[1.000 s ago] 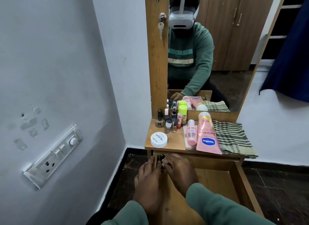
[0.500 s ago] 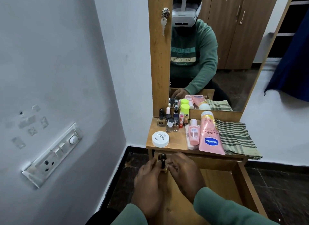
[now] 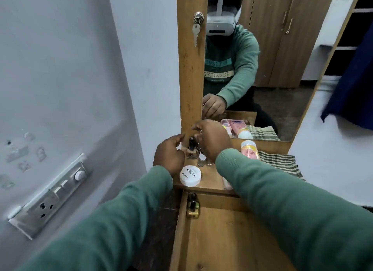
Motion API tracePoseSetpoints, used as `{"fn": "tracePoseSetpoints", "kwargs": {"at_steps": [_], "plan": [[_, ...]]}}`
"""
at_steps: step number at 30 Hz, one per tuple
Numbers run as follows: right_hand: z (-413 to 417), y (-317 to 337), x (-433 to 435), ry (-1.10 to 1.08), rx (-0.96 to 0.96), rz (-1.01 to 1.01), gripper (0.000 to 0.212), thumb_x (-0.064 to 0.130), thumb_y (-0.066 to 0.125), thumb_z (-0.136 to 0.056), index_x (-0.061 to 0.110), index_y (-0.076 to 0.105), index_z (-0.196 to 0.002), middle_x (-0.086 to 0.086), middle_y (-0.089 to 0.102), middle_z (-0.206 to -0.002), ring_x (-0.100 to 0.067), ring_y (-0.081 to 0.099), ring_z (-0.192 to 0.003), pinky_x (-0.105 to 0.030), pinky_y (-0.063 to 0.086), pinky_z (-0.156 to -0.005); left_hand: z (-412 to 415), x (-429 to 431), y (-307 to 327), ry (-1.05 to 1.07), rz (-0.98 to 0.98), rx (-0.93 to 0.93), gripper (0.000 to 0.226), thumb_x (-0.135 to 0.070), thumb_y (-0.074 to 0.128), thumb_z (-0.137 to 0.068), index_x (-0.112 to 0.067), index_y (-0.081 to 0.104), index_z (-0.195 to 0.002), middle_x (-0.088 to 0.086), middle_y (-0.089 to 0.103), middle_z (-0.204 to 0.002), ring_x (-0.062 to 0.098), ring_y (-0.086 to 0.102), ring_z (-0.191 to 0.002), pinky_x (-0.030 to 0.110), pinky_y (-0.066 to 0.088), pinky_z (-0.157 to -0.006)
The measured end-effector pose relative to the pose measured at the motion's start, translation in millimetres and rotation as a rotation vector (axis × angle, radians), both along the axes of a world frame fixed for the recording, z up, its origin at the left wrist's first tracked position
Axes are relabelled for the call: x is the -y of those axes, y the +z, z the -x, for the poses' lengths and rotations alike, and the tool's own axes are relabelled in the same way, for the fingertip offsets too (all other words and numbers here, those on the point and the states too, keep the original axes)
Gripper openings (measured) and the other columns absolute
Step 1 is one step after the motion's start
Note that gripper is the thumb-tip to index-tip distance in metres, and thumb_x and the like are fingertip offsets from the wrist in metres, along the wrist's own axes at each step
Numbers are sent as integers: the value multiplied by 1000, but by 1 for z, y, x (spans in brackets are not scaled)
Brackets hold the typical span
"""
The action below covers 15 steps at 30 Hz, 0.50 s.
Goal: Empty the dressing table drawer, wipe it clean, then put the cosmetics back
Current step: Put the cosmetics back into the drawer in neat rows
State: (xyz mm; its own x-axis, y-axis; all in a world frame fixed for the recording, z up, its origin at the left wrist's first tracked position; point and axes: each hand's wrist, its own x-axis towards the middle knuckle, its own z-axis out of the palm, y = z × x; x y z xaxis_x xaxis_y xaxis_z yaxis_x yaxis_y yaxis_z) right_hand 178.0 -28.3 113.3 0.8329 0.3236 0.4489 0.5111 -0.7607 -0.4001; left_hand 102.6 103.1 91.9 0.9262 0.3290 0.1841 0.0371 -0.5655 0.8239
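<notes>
Small black-capped nail polish bottles [image 3: 192, 205] stand in the far-left corner of the open wooden drawer [image 3: 222, 240], near of both hands. Over the bench [image 3: 210, 180], the left hand [image 3: 169, 155] hovers, grip loosely apart, beside a beige black-capped bottle [image 3: 191, 149]. The right hand [image 3: 213, 139] curls over the other bottles; I cannot tell its grip.

The drawer [image 3: 222, 240] I'm looking into is bare-looking wood, matt, with plain grain and a small knot; the table top [image 3: 211, 180] above it has the same finish. The nail polish bottles [image 3: 192, 208] in the drawer corner look like glossy glass under shiny black caps, though blur leaves me unsure. The round white jar [image 3: 190, 176] is smooth plastic, and the pink tube [image 3: 250, 150] is glossy plastic. The checked cloth [image 3: 280, 163] is coarse woven fabric, and the green sleeves [image 3: 282, 200] are soft knit. The key [image 3: 195, 33] is dull metal, and the wall [image 3: 60, 69] is matt paint.
</notes>
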Motion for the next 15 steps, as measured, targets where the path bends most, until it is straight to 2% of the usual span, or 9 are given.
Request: {"fn": "tracePoseSetpoints", "kwargs": {"at_steps": [3,7,11,15], "plan": [[-11,-6,-7,-1,-38,82,25,11,71,-85,23,73,-107,-9,70,-109,-30,59,-105,-41,54,-87,-14,-2,-5,-16,10,-54,63,11,47,-83,-23,67,-133,-2,69,-132,14,62,-114,22,44,-94],[-11,-8,-14,6,-77,84,20,11,65,-80,28,75,-84,-7,71,-88,-28,65,-86,-38,57,-73,-18,3,-13,-33,21,-58,54,8,52,-83,-24,74,-120,-3,75,-116,14,63,-96,17,40,-78],[-5,-11,-14,14,-66,71,16,12,67,-80,25,75,-84,-3,73,-86,-24,67,-81,-37,58,-69,-19,7,-18,-20,28,-46,53,7,52,-87,-23,72,-125,0,75,-120,16,64,-98,21,42,-83],[1,-12,-11,49,-64,51,10,13,70,-85,23,71,-82,0,69,-91,-22,65,-83,-40,57,-73,-14,5,-20,-27,7,-39,57,8,48,-88,-23,68,-131,3,72,-127,22,64,-114,22,40,-88]]}}
